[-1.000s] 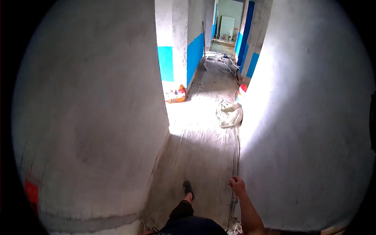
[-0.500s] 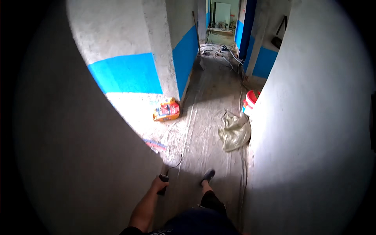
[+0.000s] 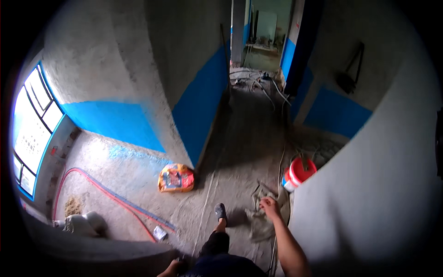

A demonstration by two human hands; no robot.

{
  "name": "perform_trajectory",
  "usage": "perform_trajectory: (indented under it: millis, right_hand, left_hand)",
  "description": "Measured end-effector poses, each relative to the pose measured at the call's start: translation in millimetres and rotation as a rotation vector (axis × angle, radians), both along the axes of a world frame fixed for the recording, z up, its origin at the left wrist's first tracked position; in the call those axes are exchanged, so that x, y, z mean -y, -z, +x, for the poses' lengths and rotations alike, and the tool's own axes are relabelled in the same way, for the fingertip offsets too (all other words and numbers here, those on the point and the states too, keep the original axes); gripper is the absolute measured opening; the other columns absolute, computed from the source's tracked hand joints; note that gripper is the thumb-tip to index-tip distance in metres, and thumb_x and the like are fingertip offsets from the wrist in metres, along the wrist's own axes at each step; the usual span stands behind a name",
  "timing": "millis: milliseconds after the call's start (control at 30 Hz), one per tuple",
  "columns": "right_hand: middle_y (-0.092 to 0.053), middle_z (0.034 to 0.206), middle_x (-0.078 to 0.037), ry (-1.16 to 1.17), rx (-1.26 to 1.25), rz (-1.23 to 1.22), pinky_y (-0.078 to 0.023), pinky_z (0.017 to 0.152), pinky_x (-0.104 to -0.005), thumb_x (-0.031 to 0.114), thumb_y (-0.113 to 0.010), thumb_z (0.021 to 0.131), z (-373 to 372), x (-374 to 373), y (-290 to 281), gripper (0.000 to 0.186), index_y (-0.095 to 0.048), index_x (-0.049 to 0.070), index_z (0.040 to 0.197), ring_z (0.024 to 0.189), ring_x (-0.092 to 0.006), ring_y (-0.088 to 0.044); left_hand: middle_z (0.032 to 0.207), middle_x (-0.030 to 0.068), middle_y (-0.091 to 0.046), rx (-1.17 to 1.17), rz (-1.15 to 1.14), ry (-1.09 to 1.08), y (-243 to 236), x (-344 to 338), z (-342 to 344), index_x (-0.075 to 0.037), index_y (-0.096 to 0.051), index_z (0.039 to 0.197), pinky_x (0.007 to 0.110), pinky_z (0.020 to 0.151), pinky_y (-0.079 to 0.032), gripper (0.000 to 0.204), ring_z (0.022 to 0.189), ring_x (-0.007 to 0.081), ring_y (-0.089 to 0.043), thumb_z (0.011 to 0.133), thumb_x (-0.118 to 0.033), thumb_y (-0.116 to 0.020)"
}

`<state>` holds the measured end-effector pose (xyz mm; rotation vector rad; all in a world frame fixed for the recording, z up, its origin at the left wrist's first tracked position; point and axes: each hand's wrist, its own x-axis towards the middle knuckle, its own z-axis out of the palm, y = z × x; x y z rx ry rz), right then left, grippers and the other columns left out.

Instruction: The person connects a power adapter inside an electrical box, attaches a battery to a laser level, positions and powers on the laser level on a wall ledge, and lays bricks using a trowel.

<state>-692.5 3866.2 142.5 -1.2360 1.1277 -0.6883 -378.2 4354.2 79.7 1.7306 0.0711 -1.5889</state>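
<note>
My right hand [image 3: 269, 205] hangs ahead of me with loosely bent fingers and nothing visible in it, over a crumpled pale sack [image 3: 256, 221] on the floor. Beyond it a red and white bucket [image 3: 295, 177] stands against the right wall. At the lower edge my left hand [image 3: 174, 267] is closed on a small dark object, mostly out of sight. My foot [image 3: 220, 212] steps on the concrete floor, right of an orange and red bag [image 3: 176, 177].
A side space on the left has a bright window [image 3: 34, 124], red and blue pipes [image 3: 108, 194] and white sacks [image 3: 92, 222]. A long-handled tool [image 3: 224, 51] leans on the corridor wall. Hoses [image 3: 260, 85] cross the floor before a far doorway. A dark object [image 3: 347, 81] hangs on the right wall.
I have moved forward along the corridor, so the side space and window come into view. My arms swing: my right hand is now forward again, my left lower and back.
</note>
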Motion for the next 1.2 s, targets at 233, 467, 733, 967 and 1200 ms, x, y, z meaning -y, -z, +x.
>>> perform_trajectory:
  millis: [233,467,733,967,1200]
  right_hand:
    - [-0.061,0.069,-0.002,-0.156,-0.291,0.075,-0.04,0.047,-0.0273,0.021,-0.055,0.087,-55,114,113,0.015,-0.062,0.009,0.08,0.055,-0.0103,-0.052]
    - [-0.067,0.089,-0.009,-0.1,-0.88,0.702,-0.047,0.052,-0.0366,0.024,-0.054,0.085,-118,208,115,0.027,-0.066,0.007,0.102,0.059,-0.0212,-0.059]
    - [-0.066,0.081,-0.013,-0.071,-0.874,0.66,-0.047,0.057,-0.0403,0.022,-0.057,0.081,-64,578,137,0.024,-0.067,0.005,0.095,0.066,-0.0251,-0.061]
    - [-0.062,0.077,-0.014,0.006,-0.418,-0.101,-0.046,0.063,-0.0367,0.028,-0.059,0.085,140,1028,-33,0.03,-0.064,0.0,0.093,0.071,-0.0214,-0.059]
    - [-0.062,0.079,-0.004,0.024,-0.309,-0.171,-0.046,0.06,-0.03,0.028,-0.059,0.091,182,1266,8,0.028,-0.062,0.001,0.093,0.066,-0.0118,-0.057]
  left_hand:
    - [0.07,0.0027,-0.062,-0.007,-0.191,0.277,63,237,79,-0.008,-0.064,0.08,0.034,0.066,-0.049,0.017,0.067,0.0169,-0.06,0.076,-0.021,-0.073]
    - [0.085,0.012,-0.069,0.741,0.122,0.746,48,705,171,-0.002,-0.064,0.097,0.038,0.065,-0.053,0.053,0.076,0.0244,-0.065,0.061,-0.038,-0.077]
    - [0.138,0.0201,-0.041,0.663,0.231,0.587,-45,1055,188,0.005,-0.037,0.136,0.049,0.089,-0.048,0.109,0.12,0.0358,-0.048,0.052,-0.043,-0.086]
    - [0.131,0.0148,-0.043,-0.015,0.33,0.429,82,1112,211,-0.003,-0.049,0.118,0.047,0.091,-0.041,0.055,0.111,0.0326,-0.046,0.076,-0.025,-0.078]
    - [0.109,0.0144,-0.061,-0.005,0.323,0.474,84,1317,243,-0.002,-0.066,0.098,0.044,0.078,-0.048,0.041,0.093,0.0283,-0.06,0.066,-0.02,-0.083]
